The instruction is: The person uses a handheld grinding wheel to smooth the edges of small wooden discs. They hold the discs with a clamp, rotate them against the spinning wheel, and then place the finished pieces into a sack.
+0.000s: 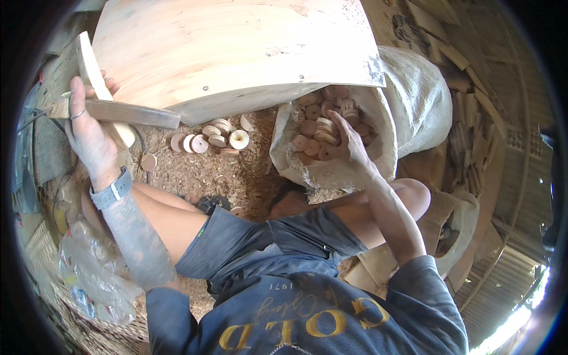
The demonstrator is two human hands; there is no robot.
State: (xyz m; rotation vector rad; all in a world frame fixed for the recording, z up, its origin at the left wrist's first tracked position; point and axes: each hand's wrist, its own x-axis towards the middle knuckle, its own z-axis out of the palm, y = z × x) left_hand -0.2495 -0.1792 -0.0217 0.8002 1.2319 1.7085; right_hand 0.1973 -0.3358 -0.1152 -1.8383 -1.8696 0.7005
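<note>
At one o'clock, right hand [355,147], fingers touching tan wooden discs [325,125], grip unclear, many already inside white woven sack [386,137], several loose toward eleven; left hand [93,137] clasps brown wooden bar [136,113].

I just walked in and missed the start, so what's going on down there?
A person sits low over a floor strewn with wood shavings. The right hand is at a short stack of wooden discs in the mouth of a pale sack; how firm its grip is, I can't tell. The left hand is at a brown wooden bar, beside a pale wood strip. Loose discs lie on the shavings in front of a large wooden box.
</note>
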